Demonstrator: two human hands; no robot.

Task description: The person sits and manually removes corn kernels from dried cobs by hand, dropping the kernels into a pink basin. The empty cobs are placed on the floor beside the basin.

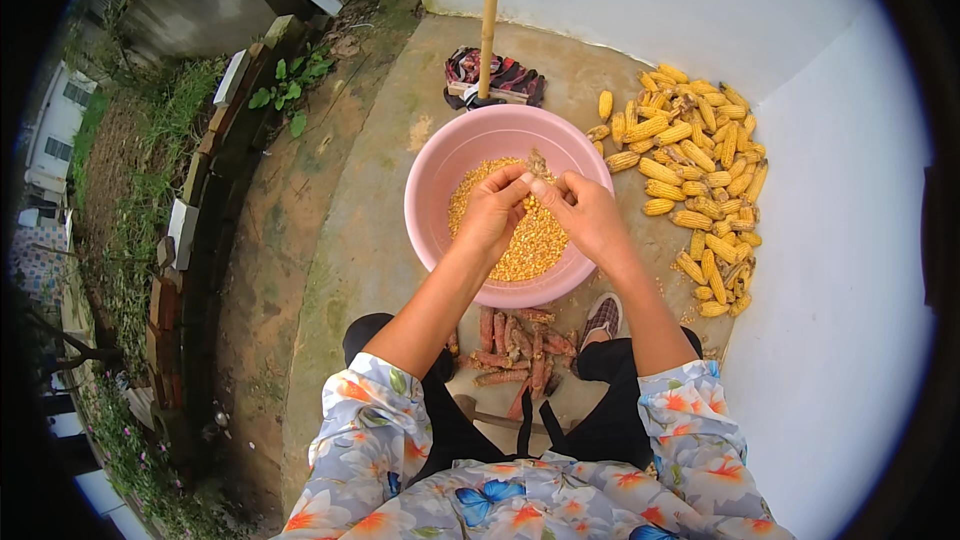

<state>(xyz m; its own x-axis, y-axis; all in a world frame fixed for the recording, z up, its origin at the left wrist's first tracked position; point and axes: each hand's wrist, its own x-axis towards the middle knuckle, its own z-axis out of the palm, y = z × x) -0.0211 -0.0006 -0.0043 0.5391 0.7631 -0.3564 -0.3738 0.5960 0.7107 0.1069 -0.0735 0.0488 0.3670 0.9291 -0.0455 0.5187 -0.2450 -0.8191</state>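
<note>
Over a pink plastic basin [427, 199], my left hand [491, 210] and my right hand [589, 214] meet at one corn cob [537, 163]. Its brownish tip points away from me, and a few yellow kernels show between my thumbs. The fingers of both hands are closed around the cob, and they cover most of it. Loose yellow corn kernels [529, 251] cover the basin's bottom beneath my hands.
Dried corn ears [694, 154] lie heaped at the right, along the white wall [817, 202]. Stripped reddish cobs [517, 352] are scattered between my feet. A bamboo pole [491, 15] rises behind the basin beside a dark patterned cloth [517, 79]. A low brick border [191, 172] runs along the left.
</note>
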